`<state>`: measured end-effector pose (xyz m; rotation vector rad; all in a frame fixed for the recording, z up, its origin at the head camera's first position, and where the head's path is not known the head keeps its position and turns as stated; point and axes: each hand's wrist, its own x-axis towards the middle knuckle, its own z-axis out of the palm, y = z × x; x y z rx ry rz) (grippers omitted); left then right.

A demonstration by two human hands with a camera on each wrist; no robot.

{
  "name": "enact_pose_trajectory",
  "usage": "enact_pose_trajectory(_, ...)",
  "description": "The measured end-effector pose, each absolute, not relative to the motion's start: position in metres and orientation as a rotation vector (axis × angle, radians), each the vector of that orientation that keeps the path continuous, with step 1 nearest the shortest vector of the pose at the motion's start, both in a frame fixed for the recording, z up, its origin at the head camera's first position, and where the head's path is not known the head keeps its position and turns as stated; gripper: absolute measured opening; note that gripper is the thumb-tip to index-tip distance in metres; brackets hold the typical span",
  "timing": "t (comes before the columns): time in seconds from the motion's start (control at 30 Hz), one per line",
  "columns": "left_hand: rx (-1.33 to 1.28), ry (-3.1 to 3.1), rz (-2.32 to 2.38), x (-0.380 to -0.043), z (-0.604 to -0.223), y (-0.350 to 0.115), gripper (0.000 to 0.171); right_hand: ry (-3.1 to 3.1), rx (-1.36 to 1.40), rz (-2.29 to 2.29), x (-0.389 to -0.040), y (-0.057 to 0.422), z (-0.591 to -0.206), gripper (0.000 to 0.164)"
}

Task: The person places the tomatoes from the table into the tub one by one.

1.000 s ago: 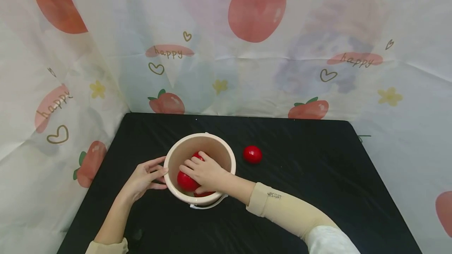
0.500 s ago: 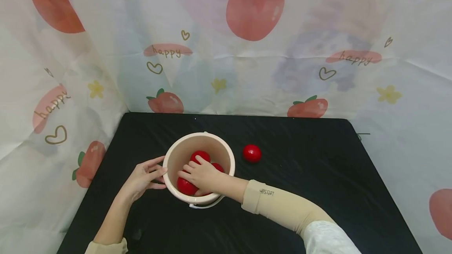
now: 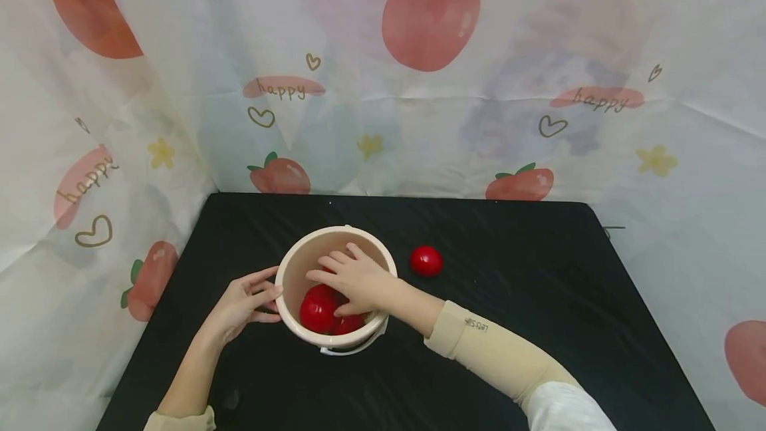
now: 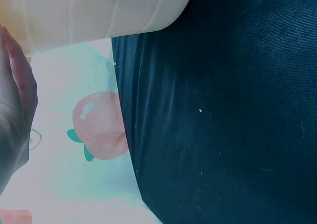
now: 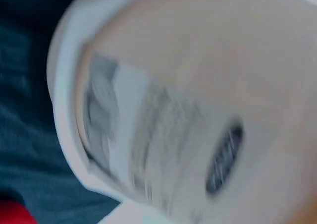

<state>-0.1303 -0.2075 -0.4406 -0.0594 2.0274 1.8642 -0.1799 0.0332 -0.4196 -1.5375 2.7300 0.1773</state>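
Observation:
A cream bucket (image 3: 288, 285) with a white handle stands on the black table, several shiny red balls (image 3: 319, 309) lying inside it. At its left rim my left hand (image 3: 242, 304) holds the bucket, thumb at the rim and fingers along the outer wall; the left wrist view shows the hand (image 4: 17, 100) beside the bucket (image 4: 94, 16). My right hand (image 3: 359, 285) is over the bucket's mouth, fingers spread above the balls, and I see nothing held in it. It partly covers one ball. Another red ball (image 3: 426, 261) lies on the table, right of the bucket.
The black table (image 3: 509, 271) has a white fruit-printed curtain (image 3: 359, 112) behind it and at its sides. In the blurred right wrist view, a printed label (image 5: 168, 140) shows on the pale bucket (image 5: 64, 110).
My right hand has lifted off the balls and shifted slightly up and right, fingers spreading, so the near balls show more. The left hand and bucket have barely moved.

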Motion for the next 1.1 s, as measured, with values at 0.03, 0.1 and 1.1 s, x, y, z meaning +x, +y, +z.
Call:
enact_pose_trajectory(0.03,-0.061,2.027,1.863,-0.130,-0.441,-0.208,0.063,2.760,-1.540,0.106,-0.183,0.037,-0.416,0.076)
enact_pose_trajectory(0.1,-0.067,2.024,1.866,-0.130,-0.441,-0.208,0.062,2.839,-1.558,-0.038,-0.191,0.047,-0.410,0.071)
enact_pose_trajectory(1.1,-0.102,2.044,1.863,-0.130,-0.442,-0.207,0.061,3.028,-0.576,-0.089,-0.228,0.192,-0.498,0.082)
